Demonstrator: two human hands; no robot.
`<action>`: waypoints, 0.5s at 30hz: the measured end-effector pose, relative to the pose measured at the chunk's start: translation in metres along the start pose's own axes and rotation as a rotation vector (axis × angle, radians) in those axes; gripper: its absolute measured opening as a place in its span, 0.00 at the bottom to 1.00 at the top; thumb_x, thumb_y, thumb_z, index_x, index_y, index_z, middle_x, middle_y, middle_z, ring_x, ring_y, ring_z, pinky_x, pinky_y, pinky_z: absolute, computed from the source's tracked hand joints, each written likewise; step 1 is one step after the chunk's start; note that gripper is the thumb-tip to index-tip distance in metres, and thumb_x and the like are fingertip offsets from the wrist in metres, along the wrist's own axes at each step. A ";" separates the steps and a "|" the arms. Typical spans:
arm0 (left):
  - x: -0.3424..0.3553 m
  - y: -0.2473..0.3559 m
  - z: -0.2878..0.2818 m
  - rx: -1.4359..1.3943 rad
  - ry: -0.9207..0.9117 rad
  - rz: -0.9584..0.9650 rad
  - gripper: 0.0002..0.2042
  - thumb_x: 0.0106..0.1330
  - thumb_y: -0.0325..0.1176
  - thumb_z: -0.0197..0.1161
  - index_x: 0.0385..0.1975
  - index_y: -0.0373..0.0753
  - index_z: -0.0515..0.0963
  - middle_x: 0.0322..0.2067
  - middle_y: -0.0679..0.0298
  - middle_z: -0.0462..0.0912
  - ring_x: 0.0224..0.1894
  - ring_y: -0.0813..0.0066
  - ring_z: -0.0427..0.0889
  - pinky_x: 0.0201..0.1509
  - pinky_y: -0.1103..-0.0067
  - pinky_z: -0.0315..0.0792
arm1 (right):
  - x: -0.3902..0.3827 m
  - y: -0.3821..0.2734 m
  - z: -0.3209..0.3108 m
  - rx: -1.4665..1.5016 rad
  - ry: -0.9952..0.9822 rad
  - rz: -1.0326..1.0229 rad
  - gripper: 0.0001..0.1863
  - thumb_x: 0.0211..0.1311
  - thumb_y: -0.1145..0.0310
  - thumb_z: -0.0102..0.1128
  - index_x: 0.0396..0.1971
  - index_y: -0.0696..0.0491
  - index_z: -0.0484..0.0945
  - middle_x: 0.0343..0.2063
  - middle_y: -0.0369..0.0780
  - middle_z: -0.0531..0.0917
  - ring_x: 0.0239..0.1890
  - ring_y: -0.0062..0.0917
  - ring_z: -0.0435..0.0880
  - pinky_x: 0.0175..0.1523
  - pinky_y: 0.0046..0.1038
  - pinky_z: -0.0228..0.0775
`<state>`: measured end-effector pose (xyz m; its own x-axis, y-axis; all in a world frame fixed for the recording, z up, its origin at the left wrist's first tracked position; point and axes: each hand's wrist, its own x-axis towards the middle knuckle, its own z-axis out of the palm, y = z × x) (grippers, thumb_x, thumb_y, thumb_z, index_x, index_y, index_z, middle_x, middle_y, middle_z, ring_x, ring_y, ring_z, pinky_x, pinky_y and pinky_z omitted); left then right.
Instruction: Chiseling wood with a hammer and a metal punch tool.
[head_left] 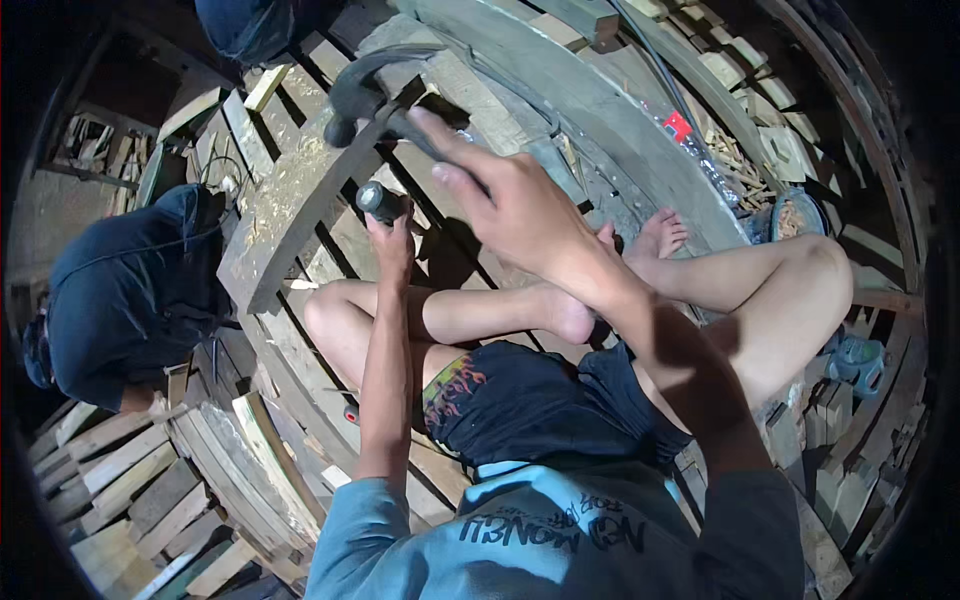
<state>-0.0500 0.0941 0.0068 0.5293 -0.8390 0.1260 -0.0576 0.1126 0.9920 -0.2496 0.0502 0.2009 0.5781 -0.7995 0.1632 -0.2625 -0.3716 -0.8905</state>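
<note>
My right hand (530,210) is closed round the handle of a claw hammer (355,95), with the index finger stretched along it. The dark metal head and its long curved claw are raised over the work. Below and nearer to me, my left hand (393,240) grips a dark tool handle (378,198) whose round, pale end faces up. Its lower end is hidden, so its kind does not show. Just left of that hand lies a long, curved wooden beam (290,225) with shavings scattered about it.
A person in dark blue (140,290) bends over at the left; another dark-clothed shape (245,25) is at the top. A large beam (600,100) runs beyond my feet. Stacked wood pieces (170,495) lie lower left. A bucket (797,217) and a bluish jug (857,362) stand right.
</note>
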 end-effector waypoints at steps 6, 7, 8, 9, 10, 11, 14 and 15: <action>-0.002 -0.007 -0.001 -0.150 0.094 0.084 0.07 0.59 0.25 0.53 0.37 0.36 0.67 0.28 0.67 0.71 0.28 0.80 0.69 0.33 0.82 0.68 | -0.043 0.064 0.033 0.014 0.066 0.250 0.25 0.67 0.66 0.48 0.63 0.49 0.61 0.46 0.57 0.77 0.52 0.42 0.75 0.52 0.32 0.68; -0.002 -0.008 0.001 -0.153 0.091 0.081 0.07 0.59 0.25 0.53 0.37 0.36 0.67 0.28 0.67 0.71 0.28 0.80 0.69 0.33 0.82 0.68 | -0.052 0.076 0.041 -0.029 0.049 0.317 0.24 0.66 0.65 0.49 0.62 0.47 0.62 0.31 0.56 0.81 0.36 0.37 0.85 0.41 0.34 0.72; -0.001 -0.008 -0.002 -0.106 0.082 0.112 0.07 0.59 0.25 0.53 0.37 0.36 0.67 0.28 0.68 0.71 0.28 0.80 0.70 0.33 0.82 0.68 | -0.059 0.081 0.049 -0.017 0.016 0.371 0.24 0.66 0.64 0.49 0.62 0.45 0.63 0.25 0.55 0.79 0.28 0.37 0.83 0.36 0.35 0.71; -0.002 -0.010 -0.005 -0.059 0.074 0.141 0.07 0.60 0.25 0.53 0.37 0.36 0.67 0.28 0.68 0.71 0.29 0.80 0.70 0.33 0.82 0.67 | -0.065 0.084 0.056 -0.005 -0.020 0.426 0.23 0.66 0.64 0.49 0.62 0.43 0.64 0.20 0.54 0.78 0.20 0.36 0.81 0.30 0.36 0.69; 0.000 -0.014 -0.007 -0.063 0.078 0.137 0.06 0.60 0.26 0.54 0.35 0.37 0.67 0.28 0.67 0.71 0.28 0.81 0.69 0.32 0.81 0.67 | -0.067 0.090 0.063 -0.012 -0.032 0.451 0.23 0.66 0.64 0.48 0.62 0.42 0.64 0.19 0.54 0.77 0.18 0.37 0.78 0.28 0.36 0.68; 0.002 -0.017 -0.006 -0.058 0.079 0.129 0.06 0.60 0.26 0.54 0.35 0.37 0.67 0.28 0.67 0.71 0.28 0.81 0.69 0.32 0.81 0.67 | -0.070 0.098 0.072 -0.017 -0.046 0.479 0.24 0.66 0.64 0.48 0.62 0.40 0.64 0.18 0.54 0.76 0.16 0.38 0.76 0.26 0.36 0.67; 0.006 -0.008 -0.004 -0.189 0.076 0.085 0.05 0.62 0.29 0.55 0.30 0.36 0.67 0.22 0.68 0.68 0.23 0.81 0.66 0.28 0.82 0.63 | -0.077 0.120 0.098 -0.106 -0.011 0.422 0.24 0.65 0.63 0.49 0.62 0.40 0.63 0.19 0.53 0.77 0.17 0.40 0.77 0.27 0.37 0.68; 0.008 -0.011 -0.008 -0.187 0.083 0.083 0.05 0.62 0.29 0.55 0.30 0.36 0.67 0.22 0.68 0.68 0.23 0.81 0.66 0.28 0.82 0.63 | -0.080 0.121 0.100 -0.166 -0.008 0.399 0.25 0.65 0.63 0.49 0.62 0.39 0.63 0.19 0.53 0.76 0.16 0.39 0.77 0.26 0.38 0.68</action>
<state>-0.0382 0.0902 -0.0036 0.5980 -0.7767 0.1980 0.0496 0.2825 0.9580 -0.2500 0.1168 0.0376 0.4123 -0.8923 -0.1840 -0.5870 -0.1057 -0.8027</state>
